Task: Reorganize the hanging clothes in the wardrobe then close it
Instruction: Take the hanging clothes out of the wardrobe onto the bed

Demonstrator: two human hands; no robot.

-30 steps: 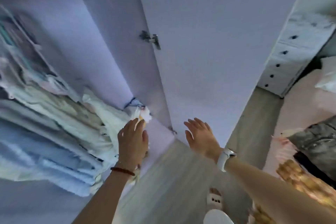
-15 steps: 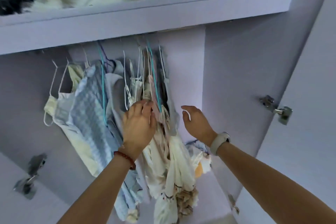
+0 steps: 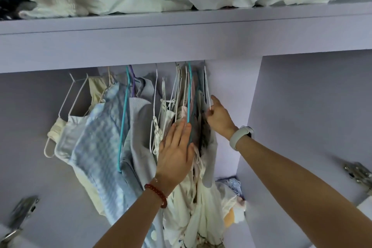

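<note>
Hanging clothes point(image 3: 181, 110): bunched at the rail's right end inside the open wardrobe point(image 3: 302, 106). Left hand point(image 3: 177, 151), curled half a second ago, now lies flat against garments. Right hand point(image 3: 218, 116) pinches the end white hanger point(image 3: 207, 88). Sorting barely begun; doors unshut.

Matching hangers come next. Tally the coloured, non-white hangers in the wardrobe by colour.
Teal hangers: 2
Purple hangers: 1
Total: 3
</note>
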